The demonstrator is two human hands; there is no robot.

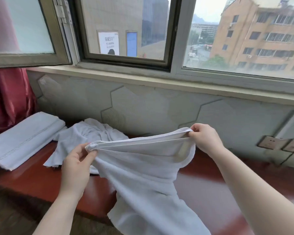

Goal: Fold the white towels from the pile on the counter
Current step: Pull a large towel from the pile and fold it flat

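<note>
A white towel (143, 170) hangs doubled over between my hands above the reddish-brown counter (32, 180). My left hand (76, 165) pinches its two left corners together. My right hand (205, 138) pinches the two right corners, held a bit higher. The towel's lower part drapes down over the counter's front edge. Behind it lies a crumpled pile of white towels (85, 136). To the far left rests a folded white towel (22, 139), flat on the counter.
A tiled wall (151, 107) rises right behind the counter, with a window sill (143, 78) above. A red curtain (8, 99) hangs at the left. Wall sockets (270, 143) with a cable sit at the right. An open window sash (29, 39) juts inward at the upper left.
</note>
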